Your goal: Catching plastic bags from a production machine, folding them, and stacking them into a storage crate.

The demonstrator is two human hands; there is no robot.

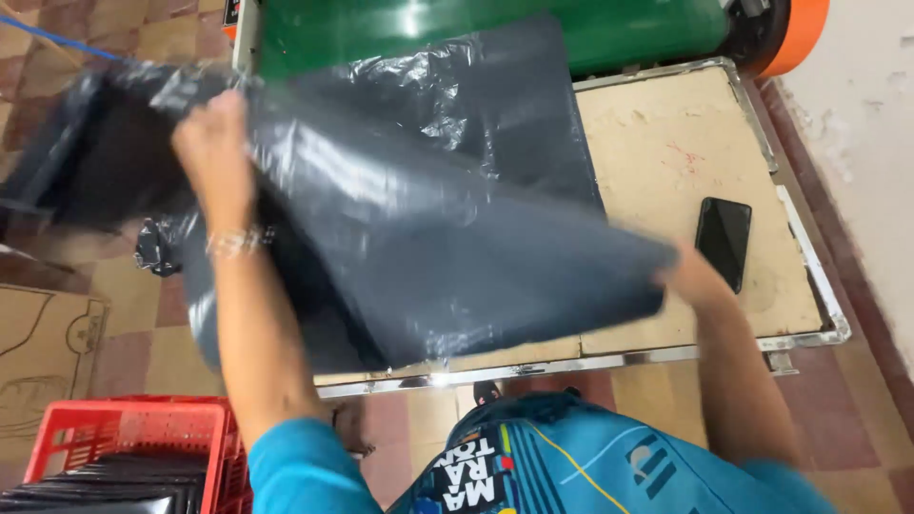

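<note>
Because the motion blurs it, the left hand [211,143] is hard to read: it is raised at the left, pressed against the upper edge of a stack of dark grey plastic bags [428,219], and whether its fingers are spread or pinching cannot be told. A thin bracelet [234,243] circles that wrist. The right hand [687,274] is mostly hidden under the right corner of the stack; only the wrist and the heel of the hand show, so its grip cannot be told either.

The bags are smooth, glossy and slate grey, with pale streaks of reflected light. They are lifted and bowed between the two hands, the far part still lying on the table [666,143], the left end hanging past the table's left edge and blurred.

The table has a worn beige top with a metal rim. A black phone [723,240] lies on it to the right, just beyond the right hand. A green cylinder [495,29] with an orange end runs along the far edge, cut off by the frame. At the near left stands a red crate [124,443] holding more dark bags. The floor is checkered tile.
</note>
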